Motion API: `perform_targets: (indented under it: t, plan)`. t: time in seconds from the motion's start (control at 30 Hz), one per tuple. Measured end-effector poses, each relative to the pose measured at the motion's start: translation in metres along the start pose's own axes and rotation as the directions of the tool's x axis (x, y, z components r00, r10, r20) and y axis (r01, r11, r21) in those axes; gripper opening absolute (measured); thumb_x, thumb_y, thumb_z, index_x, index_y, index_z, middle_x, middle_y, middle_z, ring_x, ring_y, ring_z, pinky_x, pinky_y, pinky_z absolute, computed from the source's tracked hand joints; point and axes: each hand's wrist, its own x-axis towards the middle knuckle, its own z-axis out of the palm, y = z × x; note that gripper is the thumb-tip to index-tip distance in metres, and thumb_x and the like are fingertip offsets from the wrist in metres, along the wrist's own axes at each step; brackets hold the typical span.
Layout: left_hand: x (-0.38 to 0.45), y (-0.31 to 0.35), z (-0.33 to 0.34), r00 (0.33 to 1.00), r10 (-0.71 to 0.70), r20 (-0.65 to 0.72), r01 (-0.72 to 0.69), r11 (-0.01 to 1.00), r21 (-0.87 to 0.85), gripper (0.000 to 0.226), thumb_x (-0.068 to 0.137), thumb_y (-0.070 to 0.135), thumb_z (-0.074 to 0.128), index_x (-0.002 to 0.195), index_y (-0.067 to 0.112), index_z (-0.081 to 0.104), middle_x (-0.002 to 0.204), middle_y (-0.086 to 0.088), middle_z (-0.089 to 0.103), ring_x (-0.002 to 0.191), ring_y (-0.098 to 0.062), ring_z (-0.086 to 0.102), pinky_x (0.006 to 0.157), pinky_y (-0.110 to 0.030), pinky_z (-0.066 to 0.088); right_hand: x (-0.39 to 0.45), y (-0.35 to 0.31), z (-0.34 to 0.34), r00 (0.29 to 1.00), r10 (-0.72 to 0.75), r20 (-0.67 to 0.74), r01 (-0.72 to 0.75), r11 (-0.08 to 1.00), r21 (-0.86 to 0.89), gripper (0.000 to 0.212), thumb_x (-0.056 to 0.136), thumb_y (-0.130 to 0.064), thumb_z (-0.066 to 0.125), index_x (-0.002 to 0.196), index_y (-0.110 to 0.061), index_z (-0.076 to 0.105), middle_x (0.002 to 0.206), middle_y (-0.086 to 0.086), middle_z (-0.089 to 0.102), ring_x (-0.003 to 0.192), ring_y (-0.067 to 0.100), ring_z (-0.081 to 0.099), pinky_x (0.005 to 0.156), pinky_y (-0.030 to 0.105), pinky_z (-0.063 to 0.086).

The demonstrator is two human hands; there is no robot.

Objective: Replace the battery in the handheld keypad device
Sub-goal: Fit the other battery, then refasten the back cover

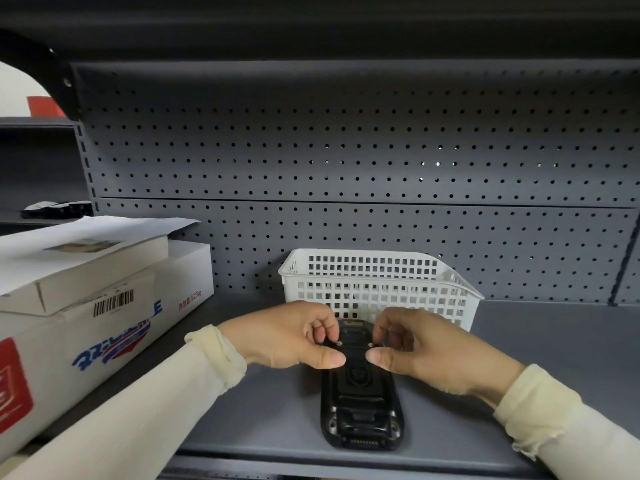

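A black handheld device [362, 403] lies flat on a dark grey shelf [540, 344], back side up, its long axis running away from the viewer and its connector end nearest the shelf's front edge. Both hands work at the far half of the device. The left hand [287, 336] comes in from the left, thumb laid across the left edge of the casing and fingers curled over the top, its grip pinched on the device near a small bright screw or stud. The right hand [426, 344] mirrors it from the right, thumb pressed against the right edge and fingers curled down over the casing, likewise pinching the device at a second bright point. Whether a battery cover has been loosened cannot be told, since the fingers hide that part. Both forearms wear cream sleeves [131, 410] with gathered cuffs. Just behind the hands stands a white plastic basket [377, 285] with perforated walls; the far end of the device lies close to its front wall. To the left, a white cardboard box [104, 327] with a barcode label, blue lettering and a red patch rests on the shelf, with a smaller box and a sheet of paper on top. A grey pegboard panel [346, 143] forms the back wall.
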Motion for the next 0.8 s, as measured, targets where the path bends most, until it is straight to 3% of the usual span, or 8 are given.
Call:
perform_targets:
  t: [0.6,0.8]
  plan:
    - [-0.007,0.007,0.004,0.997,-0.033,-0.064,0.032,0.999,-0.005,0.015,0.075,0.03,0.071,0.08,0.035,0.057,0.083,0.008,0.049,0.07,-0.006,0.046,0.068,-0.017,0.043,-0.005,-0.004,0.005,0.994,0.036,-0.106,-0.034,0.999,0.018,0.018,0.075,-0.04,0.067,0.083,-0.025,0.06,0.075,-0.006,0.059,0.065,0.007,0.048,0.066,0.027,0.045]
    - [-0.013,0.008,0.012,0.985,-0.044,-0.169,0.05,0.998,0.033,0.017,0.076,0.034,0.069,0.09,0.037,0.061,0.094,0.012,0.055,0.087,-0.009,0.057,0.078,-0.018,0.045,-0.008,-0.003,0.009,0.988,0.045,-0.147,-0.041,0.999,0.027,0.02,0.079,-0.04,0.064,0.091,-0.024,0.061,0.088,-0.003,0.066,0.071,0.004,0.052,0.066,0.015,0.042]
